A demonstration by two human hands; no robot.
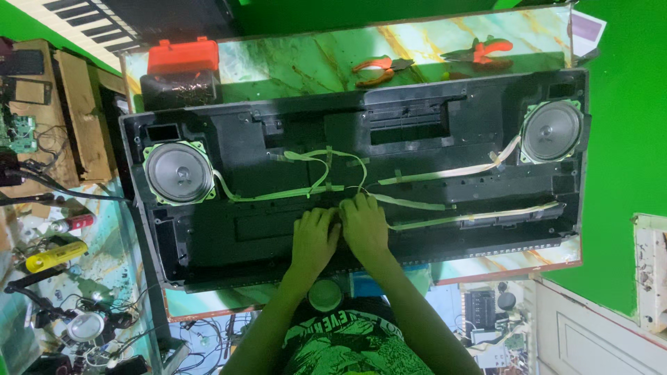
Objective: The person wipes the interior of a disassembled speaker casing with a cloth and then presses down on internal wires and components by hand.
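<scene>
Ribbon cables (313, 191), pale and flat, run across the inside of the opened black keyboard shell (278, 229), and both hands rest at the place where several of them meet, near the middle of the shell. The left hand (314, 239) lies palm down with the fingers bent and close together, the tips pressing on the dark plastic just below the cables; it does not seem to hold anything. The right hand (364, 226) lies beside it, touching it, with the fingertips at the cable junction. Whether it pinches a cable or only touches it I cannot tell, because the fingers hide that spot.

I judge the cables to be light, soft and easy to bend, but also fragile: they could tear or come out of a connector if pulled hard. It seems safer to take one near its end, flat between the fingers. The shell itself looks stiff and rather large.

Further out, a round grey speaker (178, 173) sits at the left end of the shell and a second speaker (551, 132) at the right end. Behind the shell, on the marbled table top (313, 59), lie orange pliers (375, 69), red cutters (483, 50) and a red box (183, 55).
</scene>
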